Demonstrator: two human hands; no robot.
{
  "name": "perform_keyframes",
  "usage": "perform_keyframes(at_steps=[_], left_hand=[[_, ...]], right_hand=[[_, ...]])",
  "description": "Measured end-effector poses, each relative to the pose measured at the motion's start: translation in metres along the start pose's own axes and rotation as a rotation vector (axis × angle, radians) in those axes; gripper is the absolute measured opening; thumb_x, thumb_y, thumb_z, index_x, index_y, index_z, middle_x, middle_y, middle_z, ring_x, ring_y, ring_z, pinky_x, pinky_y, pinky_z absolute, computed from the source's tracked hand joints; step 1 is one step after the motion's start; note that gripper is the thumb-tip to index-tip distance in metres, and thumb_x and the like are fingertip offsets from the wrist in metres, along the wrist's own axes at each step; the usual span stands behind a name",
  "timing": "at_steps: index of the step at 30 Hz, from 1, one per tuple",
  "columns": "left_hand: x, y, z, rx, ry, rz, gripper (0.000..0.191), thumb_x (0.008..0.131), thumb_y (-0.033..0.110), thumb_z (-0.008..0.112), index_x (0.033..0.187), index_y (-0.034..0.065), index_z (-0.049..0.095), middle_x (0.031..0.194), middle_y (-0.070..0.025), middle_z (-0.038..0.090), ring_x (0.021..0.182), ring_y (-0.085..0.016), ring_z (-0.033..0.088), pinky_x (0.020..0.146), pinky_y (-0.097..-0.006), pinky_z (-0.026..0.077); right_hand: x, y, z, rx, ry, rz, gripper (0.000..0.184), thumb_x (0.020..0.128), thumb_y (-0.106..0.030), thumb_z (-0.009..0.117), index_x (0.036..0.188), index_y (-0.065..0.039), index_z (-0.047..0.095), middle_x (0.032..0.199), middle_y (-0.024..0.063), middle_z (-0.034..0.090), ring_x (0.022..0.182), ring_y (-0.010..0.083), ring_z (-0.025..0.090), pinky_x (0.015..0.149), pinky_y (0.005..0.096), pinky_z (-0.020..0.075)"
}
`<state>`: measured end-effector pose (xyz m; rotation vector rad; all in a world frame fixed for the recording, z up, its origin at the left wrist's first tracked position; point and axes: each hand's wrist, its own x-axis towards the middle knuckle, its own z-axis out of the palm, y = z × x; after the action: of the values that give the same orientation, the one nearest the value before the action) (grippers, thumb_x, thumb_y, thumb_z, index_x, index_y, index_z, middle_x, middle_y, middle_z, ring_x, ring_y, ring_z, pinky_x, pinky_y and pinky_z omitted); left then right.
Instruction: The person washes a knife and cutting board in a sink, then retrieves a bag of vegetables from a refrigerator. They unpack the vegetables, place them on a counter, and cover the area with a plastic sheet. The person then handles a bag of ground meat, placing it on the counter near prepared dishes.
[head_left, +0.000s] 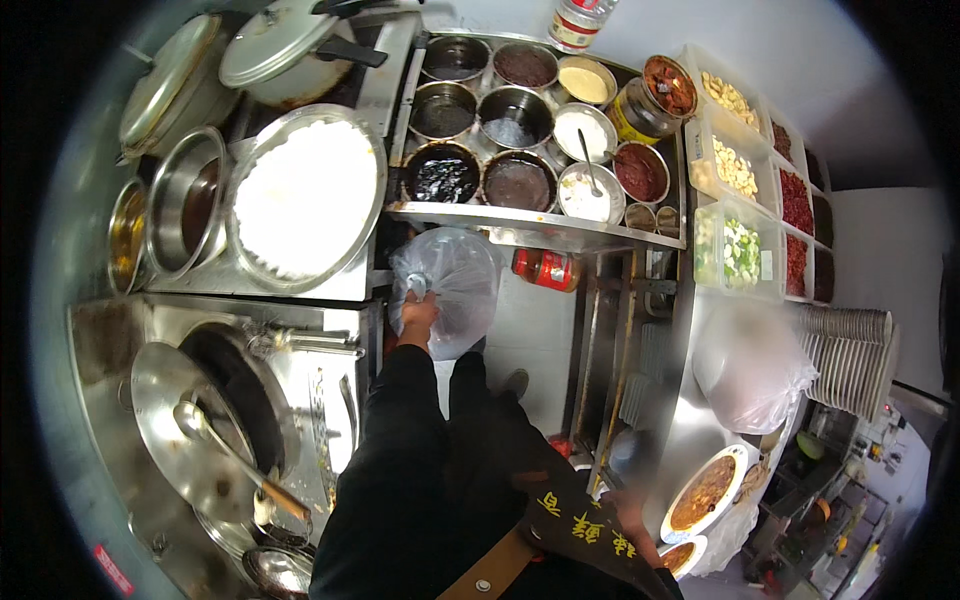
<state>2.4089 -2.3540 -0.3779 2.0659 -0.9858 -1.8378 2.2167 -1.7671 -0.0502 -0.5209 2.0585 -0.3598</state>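
My left hand (418, 319) grips the gathered neck of a translucent plastic bag (466, 281), which hangs full and rounded over the floor between the counters. What the bag contains cannot be made out. Low on the right, my right hand (631, 517) is beside the dark apron (570, 510), which bears yellow writing. Its fingers are partly hidden and blurred. Closest to that hand is a white oval dish (705, 491) of reddish-brown food, with a second such dish (679, 556) partly in view below it.
Metal sauce pots (517, 180) fill the rack ahead; a red-labelled jar (547, 270) is below its edge. On the left are a large basin of white food (304, 202) and a wok (187, 427) with a ladle. Ingredient tubs (739, 251), another plastic bag (742, 367) and stacked plates (847, 352) line the right.
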Motion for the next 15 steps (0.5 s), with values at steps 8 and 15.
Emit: perform_keyframes(at_steps=[8, 15], left_hand=[[0.029, -0.008, 0.000, 0.766, -0.152, 0.193, 0.093, 0.075, 0.060, 0.073, 0.133, -0.0091, 0.052, 0.134, -0.0276, 0.057, 0.124, -0.042, 0.054, 0.107, -0.0436, 0.041], [0.012, 0.013, -0.007, 0.742, 0.221, 0.211, 0.060, 0.084, 0.039, 0.070, 0.126, -0.0020, 0.060, 0.119, -0.0240, 0.066, 0.104, -0.042, 0.065, 0.089, -0.0483, 0.051]], right_hand=[[0.016, -0.051, 0.016, 0.251, -0.042, 0.366, 0.038, 0.093, -0.035, 0.066, 0.111, -0.002, 0.071, 0.097, 0.0101, 0.072, 0.087, 0.0172, 0.067, 0.081, 0.0335, 0.0520], [0.030, -0.083, -0.009, 0.370, 0.029, 0.266, 0.024, 0.096, -0.026, 0.062, 0.103, -0.004, 0.069, 0.090, 0.0109, 0.070, 0.082, 0.0186, 0.066, 0.077, 0.0337, 0.0516]])
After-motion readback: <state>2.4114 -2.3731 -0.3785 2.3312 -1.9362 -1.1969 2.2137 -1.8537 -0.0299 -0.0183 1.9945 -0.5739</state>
